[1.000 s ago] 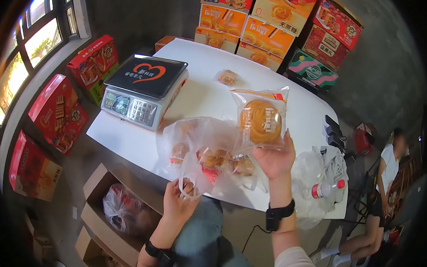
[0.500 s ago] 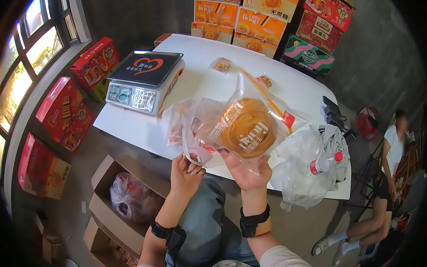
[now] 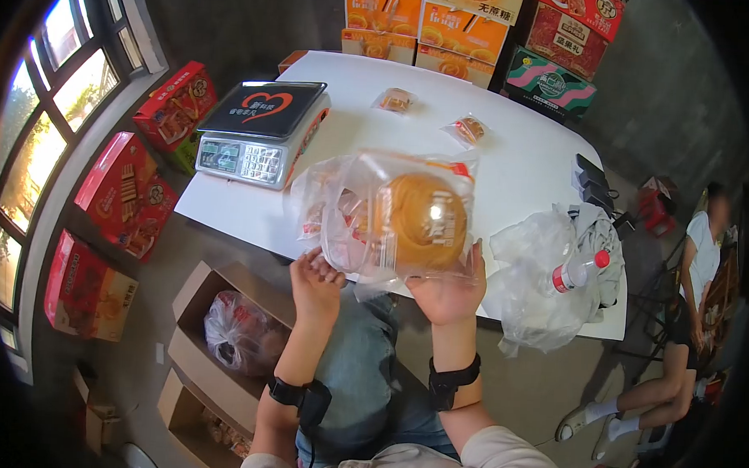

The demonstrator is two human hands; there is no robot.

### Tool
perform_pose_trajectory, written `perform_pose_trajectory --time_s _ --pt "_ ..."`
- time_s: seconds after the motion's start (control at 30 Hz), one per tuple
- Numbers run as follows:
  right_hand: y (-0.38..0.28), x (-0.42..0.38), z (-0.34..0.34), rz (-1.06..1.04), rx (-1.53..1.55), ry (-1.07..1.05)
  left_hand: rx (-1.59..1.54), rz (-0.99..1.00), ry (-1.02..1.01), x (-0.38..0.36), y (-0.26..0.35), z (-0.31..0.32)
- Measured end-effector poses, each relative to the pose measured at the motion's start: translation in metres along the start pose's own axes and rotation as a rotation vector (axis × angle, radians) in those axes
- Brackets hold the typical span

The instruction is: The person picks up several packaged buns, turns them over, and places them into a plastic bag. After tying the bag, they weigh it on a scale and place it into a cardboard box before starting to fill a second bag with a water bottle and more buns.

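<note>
My right hand (image 3: 451, 293) holds up a clear package with a round golden-brown pastry (image 3: 424, 221) over the front part of the white table (image 3: 378, 143). Its fingers are partly hidden behind the package. To the left, a thin clear plastic bag (image 3: 330, 212) with small wrapped items inside rests at the table's front edge, partly behind the package. My left hand (image 3: 317, 273) is at the lower edge of this bag, fingers curled at its rim. Two small wrapped pastries, one (image 3: 395, 101) farther left and one (image 3: 469, 131) nearer, lie behind on the table.
A scale (image 3: 262, 133) stands at the table's left. Plastic bags (image 3: 538, 281) and a red-capped bottle (image 3: 581, 272) lie at the right. An open carton (image 3: 203, 302) holding a bag is on the floor at lower left. A person (image 3: 695, 262) sits far right.
The pastry package has turned more upright and shifted slightly left, uncovering the nearer small wrapped pastry. My left hand has moved a little left and up. The view has shifted slightly.
</note>
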State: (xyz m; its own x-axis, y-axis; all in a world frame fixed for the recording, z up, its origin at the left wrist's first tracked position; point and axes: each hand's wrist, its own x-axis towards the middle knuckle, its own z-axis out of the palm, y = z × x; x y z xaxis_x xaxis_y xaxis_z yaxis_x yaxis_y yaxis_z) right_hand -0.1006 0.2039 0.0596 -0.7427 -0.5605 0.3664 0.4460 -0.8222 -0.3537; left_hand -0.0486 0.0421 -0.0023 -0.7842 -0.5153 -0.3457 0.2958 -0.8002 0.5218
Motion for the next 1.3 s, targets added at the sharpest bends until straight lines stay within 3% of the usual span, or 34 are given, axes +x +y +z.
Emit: perform_pose_trajectory --time_s 0.03,0.1,0.17,0.2,0.23,0.3,0.37,0.43,0.47,0.57,0.6,0.73,0.9,1.03,1.1,1.17,1.23,1.3 --pt "-0.003 -0.003 -0.008 0.0 0.004 -0.002 0.012 0.12 0.056 0.004 0.002 -0.005" --pt "-0.009 -0.009 -0.019 0.072 -0.056 0.089 0.077 0.171 0.076 0.011 0.017 -0.023" --pt "-0.014 -0.01 -0.022 0.1 -0.151 0.124 0.321 0.517 -0.121 0.011 0.029 -0.031" --pt "-0.016 -0.012 -0.023 0.13 -0.251 0.158 0.457 0.553 -0.225 0.005 0.038 -0.027" --pt "-0.019 -0.015 -0.029 0.134 -0.245 0.163 0.463 0.551 -0.219 -0.005 0.044 -0.018" --pt "-0.023 -0.018 -0.04 0.258 -0.393 0.157 0.829 0.593 -0.447 -0.021 0.05 0.001" --pt "-0.019 -0.017 -0.027 0.269 -0.403 0.175 0.88 0.545 -0.55 -0.031 0.049 0.01" --pt "-0.016 -0.018 -0.028 0.318 -0.541 0.345 1.144 0.604 -0.787 -0.046 0.047 0.021" --pt "-0.017 -0.016 -0.028 0.32 -0.537 0.348 1.127 0.519 -0.836 -0.044 0.043 0.014" --pt "-0.022 -0.012 -0.028 0.478 -0.501 0.259 1.24 0.571 -0.916 -0.048 0.035 0.009" --pt "-0.019 -0.012 -0.029 0.439 -0.593 0.255 1.223 0.488 -0.874 -0.053 0.034 0.01" --pt "-0.02 -0.012 -0.017 0.333 -0.785 0.263 1.369 0.466 -0.756 -0.054 0.031 0.004" --pt "-0.018 -0.02 -0.012 0.298 -0.802 0.242 1.023 0.4 -0.585 -0.054 0.025 0.003" --pt "-0.018 -0.022 -0.016 0.258 -0.866 0.139 0.962 0.461 -0.545 -0.054 0.02 0.008" --pt "-0.015 -0.025 -0.022 0.266 -0.904 0.109 0.982 0.355 -0.373 -0.052 0.017 0.006" --pt "-0.011 -0.027 -0.022 0.274 -0.941 0.082 0.947 0.329 -0.353 -0.047 0.012 0.002" --pt "-0.007 -0.025 -0.016 0.129 -0.995 0.056 0.908 0.305 -0.334 -0.045 0.008 0.003" --pt "-0.007 -0.026 -0.021 0.174 -0.959 0.093 0.892 0.28 -0.341 -0.046 0.007 0.007"
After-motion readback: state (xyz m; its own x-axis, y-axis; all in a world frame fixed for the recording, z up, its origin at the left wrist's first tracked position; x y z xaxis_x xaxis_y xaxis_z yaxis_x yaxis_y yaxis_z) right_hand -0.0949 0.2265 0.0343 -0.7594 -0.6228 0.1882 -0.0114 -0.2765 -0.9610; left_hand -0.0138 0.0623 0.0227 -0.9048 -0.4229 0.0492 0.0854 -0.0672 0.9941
